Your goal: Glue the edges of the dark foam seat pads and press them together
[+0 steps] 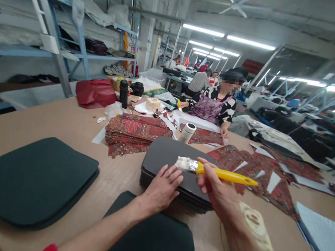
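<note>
A paintbrush (pixel 226 175) with a yellow handle and pale-coated bristles is gripped in my right hand (pixel 211 182). It lies level above a stack of dark grey rounded panels (pixel 160 151), bristles pointing left. My left hand (pixel 161 187) rests at the stack's near left edge, fingers stretched out and holding nothing, just below the bristles. Closer to me, partly covered by my left forearm, is a dark panel (pixel 149 244). Another small pile of dark panels (pixel 34 177) lies at the left. Beside my right wrist is a flat piece with a thick cream-coloured coating (pixel 255 222).
Red patterned pieces (pixel 138 131) are stacked beyond the panels, with more (pixel 260 177) spread rightward. A white cup-like container (pixel 187 132), a dark bottle (pixel 123 94) and a red bag (pixel 96 93) stand farther back. Across the table sits a co-worker (pixel 211 102) holding something yellow.
</note>
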Demonstrator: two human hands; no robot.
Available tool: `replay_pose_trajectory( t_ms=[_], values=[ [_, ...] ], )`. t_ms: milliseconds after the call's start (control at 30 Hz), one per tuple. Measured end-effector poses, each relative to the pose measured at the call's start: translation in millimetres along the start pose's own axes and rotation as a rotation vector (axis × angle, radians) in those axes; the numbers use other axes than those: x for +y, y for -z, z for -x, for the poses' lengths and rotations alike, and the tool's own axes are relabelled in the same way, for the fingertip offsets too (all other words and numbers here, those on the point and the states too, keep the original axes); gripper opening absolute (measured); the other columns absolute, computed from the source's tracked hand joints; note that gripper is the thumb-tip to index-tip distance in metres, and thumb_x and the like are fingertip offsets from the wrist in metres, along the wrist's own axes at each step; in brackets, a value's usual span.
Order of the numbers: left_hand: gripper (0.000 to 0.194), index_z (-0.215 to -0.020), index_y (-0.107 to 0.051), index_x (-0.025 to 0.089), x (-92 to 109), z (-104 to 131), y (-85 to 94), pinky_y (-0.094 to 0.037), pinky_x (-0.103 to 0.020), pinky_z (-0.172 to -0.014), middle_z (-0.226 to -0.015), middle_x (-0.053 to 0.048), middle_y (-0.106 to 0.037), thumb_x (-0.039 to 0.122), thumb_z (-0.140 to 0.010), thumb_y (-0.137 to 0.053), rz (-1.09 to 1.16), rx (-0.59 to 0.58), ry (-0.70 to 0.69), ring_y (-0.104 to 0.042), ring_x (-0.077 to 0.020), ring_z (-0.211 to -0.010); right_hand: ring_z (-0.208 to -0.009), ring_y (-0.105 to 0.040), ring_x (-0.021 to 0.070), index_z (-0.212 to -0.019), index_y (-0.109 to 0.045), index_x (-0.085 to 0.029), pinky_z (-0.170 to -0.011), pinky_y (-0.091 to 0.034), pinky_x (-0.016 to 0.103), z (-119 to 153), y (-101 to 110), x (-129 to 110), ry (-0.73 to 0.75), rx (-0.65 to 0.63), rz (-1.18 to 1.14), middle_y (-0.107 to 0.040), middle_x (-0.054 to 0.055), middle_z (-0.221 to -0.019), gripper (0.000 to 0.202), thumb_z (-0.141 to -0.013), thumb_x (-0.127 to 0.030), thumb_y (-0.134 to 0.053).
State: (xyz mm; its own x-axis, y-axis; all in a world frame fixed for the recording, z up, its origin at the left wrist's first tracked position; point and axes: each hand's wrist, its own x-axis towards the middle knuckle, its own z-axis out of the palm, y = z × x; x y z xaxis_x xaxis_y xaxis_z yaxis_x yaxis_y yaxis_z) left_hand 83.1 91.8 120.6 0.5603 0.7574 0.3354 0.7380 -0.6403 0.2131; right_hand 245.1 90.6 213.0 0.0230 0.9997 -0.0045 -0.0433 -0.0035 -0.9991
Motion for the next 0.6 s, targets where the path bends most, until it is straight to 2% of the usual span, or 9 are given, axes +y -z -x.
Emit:
replay_pose_trajectory(
  t_ms=[100,167,233,300,400,467,500,600],
  values=[
    [0.036,-0.122,-0.048,0.025,-18.9,-14.1,-10.7,-0.038,-0.052,-0.099,-0.131,-0.005,-0.052,0.032,-0.087,-0.053,-0.001,-0.046,-0.005,-0.047,-0.0270,-0.119,-0.041,-0.038,0.0069,-0.097,-0.064,-0.013,-0.042,-0.029,0.022,-34.3,-43.8,1.5,0.012,-0.161,0.090,-0.049,-0.004,-0.049,0.052,-0.069,-0.057,-0.064],
    [0.034,-0.120,-0.049,0.028,-27.6,-15.4,-17.0,-0.038,-0.052,-0.098,-0.129,-0.003,-0.053,0.031,-0.087,-0.054,0.023,-0.045,-0.017,-0.043,-0.0264,-0.123,-0.044,-0.039,0.0068,-0.083,-0.066,-0.014,-0.043,-0.031,0.021,-52.3,-64.2,6.3,0.049,-0.156,0.173,-0.050,-0.003,-0.051,0.045,-0.065,-0.056,-0.067],
    [0.034,-0.121,-0.048,0.030,-31.6,-15.1,-23.0,-0.034,-0.054,-0.103,-0.130,-0.001,-0.053,0.031,-0.087,-0.054,0.059,-0.055,-0.018,-0.038,-0.0254,-0.128,-0.049,-0.042,0.0071,-0.078,-0.066,-0.015,-0.046,-0.034,0.021,-64.3,-78.2,13.2,0.074,-0.163,0.222,-0.054,-0.002,-0.058,0.040,-0.064,-0.053,-0.069],
    [0.035,-0.121,-0.050,0.031,-31.6,-15.9,-28.9,-0.032,-0.055,-0.104,-0.128,-0.001,-0.055,0.031,-0.086,-0.055,0.096,-0.090,0.026,-0.039,-0.0260,-0.127,-0.050,-0.043,0.0071,-0.079,-0.066,-0.016,-0.047,-0.035,0.021,-70.1,-87.8,21.8,0.057,-0.239,0.253,-0.056,-0.001,-0.061,0.036,-0.068,-0.051,-0.066],
    [0.032,-0.117,-0.055,0.032,-29.5,-18.6,-34.3,-0.040,-0.050,-0.100,-0.122,-0.003,-0.060,0.032,-0.085,-0.057,0.131,-0.147,0.105,-0.048,-0.0270,-0.119,-0.051,-0.045,0.0072,-0.076,-0.065,-0.016,-0.048,-0.037,0.020,-76.9,-97.9,35.6,-0.017,-0.415,0.314,-0.055,-0.002,-0.061,0.031,-0.072,-0.047,-0.063],
    [0.031,-0.116,-0.057,0.030,-29.7,-19.5,-33.3,-0.041,-0.049,-0.100,-0.119,-0.004,-0.062,0.033,-0.086,-0.055,0.147,-0.149,0.108,-0.049,-0.0278,-0.119,-0.054,-0.046,0.0076,-0.074,-0.064,-0.017,-0.051,-0.038,0.019,-87.2,-102.4,43.3,-0.022,-0.470,0.346,-0.054,-0.002,-0.061,0.027,-0.073,-0.044,-0.062],
    [0.031,-0.117,-0.057,0.028,-30.4,-19.3,-31.6,-0.039,-0.051,-0.101,-0.120,-0.005,-0.061,0.033,-0.086,-0.054,0.157,-0.144,0.092,-0.048,-0.0283,-0.120,-0.056,-0.046,0.0076,-0.074,-0.063,-0.017,-0.053,-0.039,0.019,-94.3,-103.8,45.9,-0.002,-0.459,0.361,-0.054,-0.003,-0.062,0.027,-0.074,-0.043,-0.062],
    [0.032,-0.121,-0.053,0.024,-33.5,-17.9,-25.6,-0.033,-0.057,-0.105,-0.127,-0.006,-0.056,0.030,-0.089,-0.049,0.182,-0.102,0.033,-0.040,-0.0291,-0.127,-0.056,-0.044,0.0077,-0.075,-0.063,-0.016,-0.054,-0.038,0.020,-115.1,-103.9,46.7,0.110,-0.312,0.398,-0.053,-0.003,-0.062,0.028,-0.075,-0.045,-0.061]
  ],
)
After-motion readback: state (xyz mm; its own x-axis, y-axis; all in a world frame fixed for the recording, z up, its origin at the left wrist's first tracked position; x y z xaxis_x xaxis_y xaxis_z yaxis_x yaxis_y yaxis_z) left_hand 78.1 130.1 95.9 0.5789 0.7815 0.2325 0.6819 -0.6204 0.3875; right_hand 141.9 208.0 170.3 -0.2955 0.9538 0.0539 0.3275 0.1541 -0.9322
